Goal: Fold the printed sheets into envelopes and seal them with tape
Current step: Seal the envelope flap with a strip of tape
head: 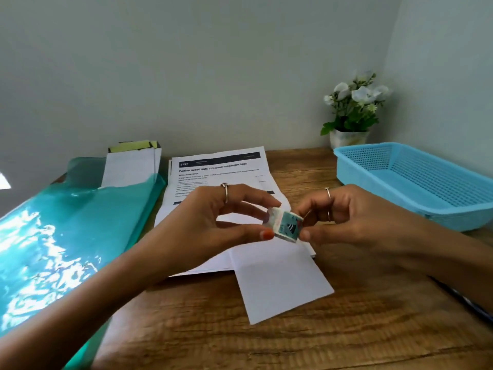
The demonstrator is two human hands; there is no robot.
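1. The left hand (pixel 213 222) and the right hand (pixel 354 222) meet above the wooden table (pixel 373 329), both pinching a small roll of teal patterned tape (pixel 284 225) between thumb and fingertips – the left from its left side, the right from its right side.
2. Neither hand is spread wide; the fingers curl round the roll, and the right ones seem to be picking at its edge, though whether a free end has been lifted is too small to tell.
3. Just below the hands lies a folded white paper envelope (pixel 282 284), flat and slightly skewed, its upper part overlapping a stack of printed white sheets (pixel 218 172).
4. The tape is probably light, thin and sticky: best pulled by its loose end with the roll steadied at its sides, or it may curl and cling to itself.
5. The envelope is light, creases easily and likely slides on the wood – press it flat near the flap when taping.
6. A pale blue perforated plastic basket (pixel 416 180) sits to the right, a glossy teal plastic bag (pixel 58 241) to the left, and a small pot of white flowers (pixel 352 110) in the corner.
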